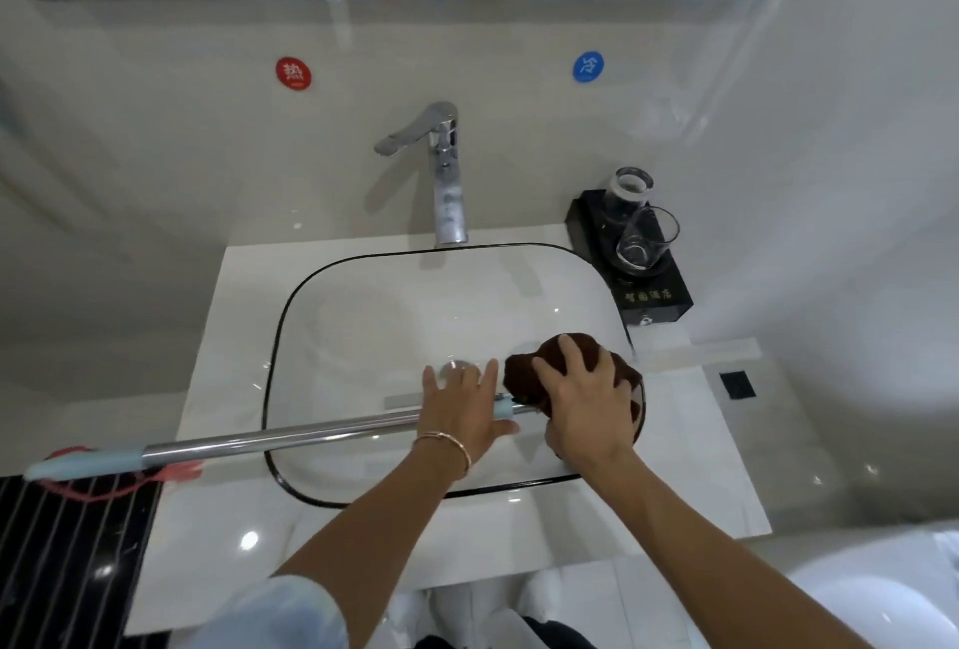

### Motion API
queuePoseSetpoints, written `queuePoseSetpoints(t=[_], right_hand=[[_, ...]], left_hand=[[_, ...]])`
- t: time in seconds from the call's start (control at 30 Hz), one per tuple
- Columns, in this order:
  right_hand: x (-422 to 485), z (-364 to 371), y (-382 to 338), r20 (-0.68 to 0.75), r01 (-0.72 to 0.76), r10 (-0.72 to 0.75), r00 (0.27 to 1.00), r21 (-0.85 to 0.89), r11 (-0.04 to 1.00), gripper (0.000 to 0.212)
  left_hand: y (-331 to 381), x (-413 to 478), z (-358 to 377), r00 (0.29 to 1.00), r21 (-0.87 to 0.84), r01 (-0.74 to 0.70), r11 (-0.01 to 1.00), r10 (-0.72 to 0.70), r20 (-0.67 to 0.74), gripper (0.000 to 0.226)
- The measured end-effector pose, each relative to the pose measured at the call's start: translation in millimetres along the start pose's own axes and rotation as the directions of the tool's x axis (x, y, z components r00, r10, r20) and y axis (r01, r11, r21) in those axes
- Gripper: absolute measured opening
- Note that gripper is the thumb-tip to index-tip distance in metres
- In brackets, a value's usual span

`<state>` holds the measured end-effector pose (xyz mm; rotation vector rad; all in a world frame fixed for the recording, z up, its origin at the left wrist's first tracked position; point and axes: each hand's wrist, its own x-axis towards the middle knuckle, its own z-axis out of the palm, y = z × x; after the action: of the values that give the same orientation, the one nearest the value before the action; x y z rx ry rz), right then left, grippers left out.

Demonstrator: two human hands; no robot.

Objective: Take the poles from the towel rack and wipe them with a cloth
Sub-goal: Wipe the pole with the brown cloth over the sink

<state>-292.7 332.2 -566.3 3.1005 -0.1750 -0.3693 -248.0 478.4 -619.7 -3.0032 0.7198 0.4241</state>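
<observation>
Head view: the pole (290,438) is off the rack and lies across the front of the sink (280,321); it bridges the black rim from left to right. Its pale blue end cap (83,464) sticks out well left of the sink, past the counter (218,534) edge. Its right end sits over the sink's right front corner, buried in the cloth (524,378), so that end is hidden.

The left hand (462,409) lies flat on the pole over the front of the sink, fingers straight and spread; it presses down and does not wrap the pole. The right hand (586,399) cups the bunched brown cloth, fingers curved over it, squeezing it round the pole end.

Risks, as judgement:
- The pole is smooth and round and rests on a glossy rim with only a flat palm on it; a hard wipe stroke could roll it or shove it leftward.
- The left end overhangs, so once the palm lifts the pole could tip off the counter.
- Two glasses (646,238) stand on a black tray (669,295) just behind the sink's right corner; swinging the right end backward could knock them.
- The cloth is bunched rather than wrapped, so it may skid off the end and leave part of the pole unwiped.
</observation>
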Motion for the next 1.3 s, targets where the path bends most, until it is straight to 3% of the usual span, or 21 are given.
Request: queuePoseSetpoints(t=[0.1,0.2,0.3,0.37,0.47,0.57,0.63,0.8,0.87,1.0,1.1,1.3], right_hand=[[5.7,-5.8,30.1,0.021,0.066,-0.066,0.998,-0.003,0.998,0.062],[15.9,-14.1,89.2,0.056,-0.071,0.073,0.996,-0.048,0.996,0.056],[22.1,-18.2,124.7,0.074,-0.213,0.214,0.974,-0.016,0.977,0.059],[22.9,-15.8,103.4,0.054,-0.159,0.158,0.986,0.03,0.987,0.06],[17.9,-4.4,45.3,-0.027,0.053,-0.051,0.998,0.083,0.995,0.059],[23.5,-2.2,43.6,-0.037,0.145,-0.142,0.989,0.084,0.986,0.062],[28.9,-1.9,77.1,-0.026,0.09,-0.089,0.996,0.075,0.993,0.061],[41.2,-6.1,166.0,0.01,-0.236,0.236,0.972,0.088,0.968,0.064],[43.0,-6.5,149.2,-0.009,-0.189,0.19,0.982,0.086,0.978,0.063],[28.3,7.0,77.9,-0.061,0.072,-0.064,0.996,0.136,0.988,0.069],[31.8,6.2,91.8,-0.069,0.123,-0.117,0.991,0.102,0.987,0.073],[54.2,3.7,187.9,-0.079,-0.21,0.22,0.972,0.122,0.97,0.066]], left_hand=[[-3.5,11.3,6.8,0.984,0.035,-0.042,0.998,0.048,-0.171,0.071],[-8.2,17.1,8.4,0.958,0.072,-0.059,0.996,0.076,-0.275,0.068],[-1.4,21.0,2.8,0.977,0.054,-0.034,0.998,0.044,-0.21,0.068],[8.2,25.5,-1.2,0.986,-0.001,-0.014,1.0,0.014,-0.165,0.068],[14.1,31.1,-2.7,0.987,-0.005,-0.008,1.0,0.007,-0.163,0.068],[10.1,33.7,0.5,0.982,-0.017,-0.021,1.0,0.018,-0.19,0.067],[7.0,35.5,0.0,0.985,-0.02,-0.019,1.0,0.015,-0.171,0.067],[11.9,46.3,-9.6,0.994,0.009,0.004,1.0,-0.003,-0.112,0.067],[14.8,50.4,-9.3,0.995,0.027,0.006,1.0,-0.003,-0.104,0.067],[16.9,53.9,-9.3,0.996,0.008,0.014,1.0,-0.014,-0.087,0.067],[13.3,54.4,-9.2,0.996,-0.014,0.004,1.0,-0.005,-0.084,0.066],[12.1,59.0,-11.8,0.998,-0.012,-0.015,1.0,0.014,-0.067,0.066]])
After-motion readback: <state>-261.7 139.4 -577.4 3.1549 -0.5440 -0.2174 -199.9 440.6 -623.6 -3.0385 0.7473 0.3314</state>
